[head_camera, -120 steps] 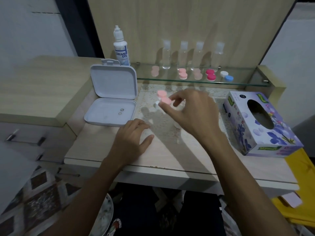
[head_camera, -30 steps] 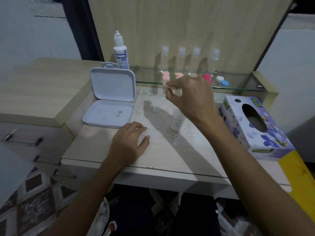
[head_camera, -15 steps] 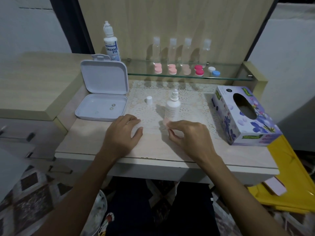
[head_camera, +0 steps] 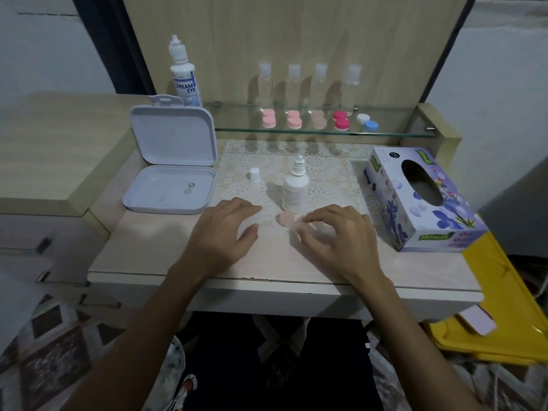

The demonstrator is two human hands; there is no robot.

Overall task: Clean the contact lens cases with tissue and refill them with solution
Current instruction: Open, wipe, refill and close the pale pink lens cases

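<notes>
While the left hand [head_camera: 226, 229] is laid flat with relaxed, spread fingers on the pale wooden tabletop [head_camera: 148, 250], a pale pink double-cup contact lens case [head_camera: 286, 218] is pinched at its near end by the curled fingers of the right hand [head_camera: 338, 235]. That case is held low over the lace mat [head_camera: 332, 179], just in front of a small white uncapped solution bottle [head_camera: 295, 186]. Its white cap [head_camera: 254, 175] is set apart to the left. Five more lens cases [head_camera: 318, 120] are lined up on the glass shelf [head_camera: 394, 132]. A purple floral tissue box [head_camera: 421, 203] is placed at the right, an open white plastic box [head_camera: 172, 164] at the left.
</notes>
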